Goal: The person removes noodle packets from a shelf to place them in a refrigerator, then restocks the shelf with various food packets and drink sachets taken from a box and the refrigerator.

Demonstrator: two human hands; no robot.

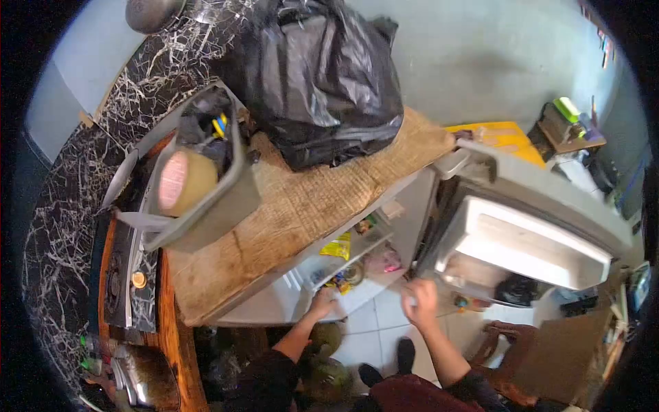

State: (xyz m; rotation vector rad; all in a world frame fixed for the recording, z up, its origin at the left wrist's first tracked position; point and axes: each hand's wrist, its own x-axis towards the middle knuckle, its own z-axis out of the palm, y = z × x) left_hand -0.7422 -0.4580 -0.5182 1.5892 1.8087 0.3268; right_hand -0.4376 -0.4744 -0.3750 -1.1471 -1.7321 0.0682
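Observation:
A small fridge stands open below me, its white interior (283, 296) facing my hands. My left hand (321, 303) reaches into it, fingers closed beside a yellow-and-dark packet (338, 282); whatever they hold is hidden. Above that hand, a bright yellow packet (336, 246) lies on a shelf. A pink-wrapped thing (384, 259) sits further right inside. My right hand (420, 301) hangs between the interior and the opened fridge door (549, 189), slightly blurred, with loosely bent fingers and nothing visible in them. White door bins (535, 240) face upward to its right.
Cardboard (309, 199) covers the fridge top, bearing a black plastic bag (329, 82) and a grey bin (237, 196) of goods. A stove (123, 275) and a dark marbled counter (75, 206) lie left. Round green fruits (328, 378) rest on the floor near my feet.

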